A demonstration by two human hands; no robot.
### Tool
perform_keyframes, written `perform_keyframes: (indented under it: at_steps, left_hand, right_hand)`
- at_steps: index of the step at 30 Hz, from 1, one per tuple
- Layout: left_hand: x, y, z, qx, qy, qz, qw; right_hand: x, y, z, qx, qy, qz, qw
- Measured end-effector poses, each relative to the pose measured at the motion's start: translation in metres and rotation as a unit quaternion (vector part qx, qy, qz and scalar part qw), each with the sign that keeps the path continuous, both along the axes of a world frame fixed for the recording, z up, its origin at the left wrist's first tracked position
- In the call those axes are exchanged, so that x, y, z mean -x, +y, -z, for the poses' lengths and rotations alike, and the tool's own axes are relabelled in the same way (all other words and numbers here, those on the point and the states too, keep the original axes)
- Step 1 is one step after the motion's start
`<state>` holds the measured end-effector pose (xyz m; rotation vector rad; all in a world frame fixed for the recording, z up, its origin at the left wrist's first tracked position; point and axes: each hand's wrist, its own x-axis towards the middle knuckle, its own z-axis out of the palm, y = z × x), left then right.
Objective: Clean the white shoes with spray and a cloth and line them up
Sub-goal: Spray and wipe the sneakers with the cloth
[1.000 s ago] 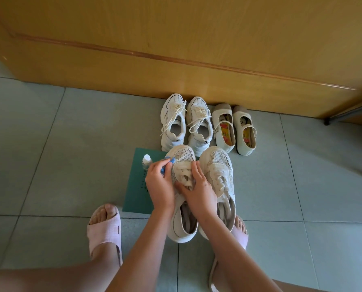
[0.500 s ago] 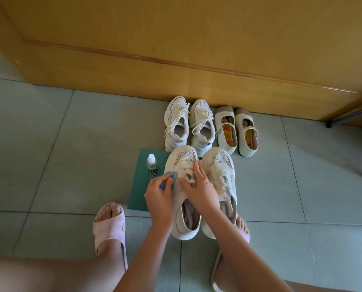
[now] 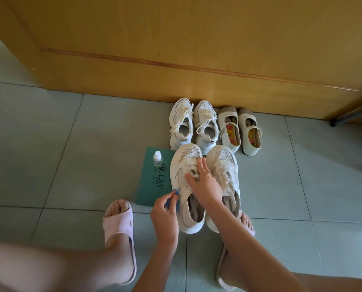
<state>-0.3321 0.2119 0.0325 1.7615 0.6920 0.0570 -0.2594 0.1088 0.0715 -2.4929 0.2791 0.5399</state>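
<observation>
Two white mesh sneakers lie side by side on the floor, the left one [image 3: 184, 165] and the right one [image 3: 226, 165]. My left hand [image 3: 165, 216] pinches a small blue cloth [image 3: 175, 199] against the left sneaker's outer side near its heel. My right hand [image 3: 205, 184] rests on that sneaker's laces with fingers spread. A small clear spray bottle [image 3: 158, 158] stands on a green card [image 3: 152, 182] left of the sneakers.
A pair of white lace-up trainers [image 3: 191, 125] and a pair of cream strap shoes [image 3: 239, 131] stand in a row against the wooden door [image 3: 175, 49]. My feet in pink slippers [image 3: 118, 222] flank the sneakers. A metal leg [image 3: 348, 116] shows at right.
My left hand with the blue cloth has slid from the sneaker's toe area back along its outer side toward the heel. My right hand has stayed on the laces.
</observation>
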Motion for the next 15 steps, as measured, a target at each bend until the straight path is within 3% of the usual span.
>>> perform_keyframes:
  at_steps: [15]
  left_hand:
    - [0.027, -0.014, -0.021, 0.04, 0.006, -0.035, 0.999]
  right_hand:
    - [0.001, 0.002, 0.0, 0.026, -0.009, -0.011, 1.0]
